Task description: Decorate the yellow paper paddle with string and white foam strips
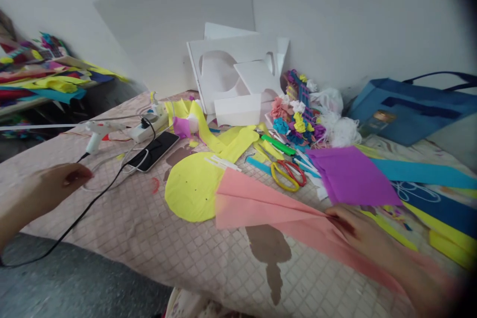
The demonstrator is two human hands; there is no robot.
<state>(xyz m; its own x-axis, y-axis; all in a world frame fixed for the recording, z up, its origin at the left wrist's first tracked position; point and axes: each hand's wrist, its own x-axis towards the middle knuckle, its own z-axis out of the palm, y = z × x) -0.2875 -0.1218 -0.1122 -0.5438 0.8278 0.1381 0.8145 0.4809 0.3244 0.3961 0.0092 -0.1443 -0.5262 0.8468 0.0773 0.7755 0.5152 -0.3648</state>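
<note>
My right hand (354, 228) pinches the gathered part of a long strip of pink crepe paper (257, 201), which fans out leftward and trails under my forearm. The strip's wide end lies against a round yellow paper-covered disc (192, 186) with small dark dots. My left hand (65, 184) is above the left side of the table, its fingers curled together; what they hold, if anything, is hidden. Beyond it stands a white glue gun (96, 136) with a black cord. A black smartphone (156, 151) lies between that hand and the disc.
Yellow-handled scissors (285, 179), a green cutter (278, 145) and purple paper (352, 176) lie behind the pink strip. A power strip (147, 129) with tangled cables is at back left. Cut white boards (223, 74) lean on the wall; a blue bag (406, 109) stands right.
</note>
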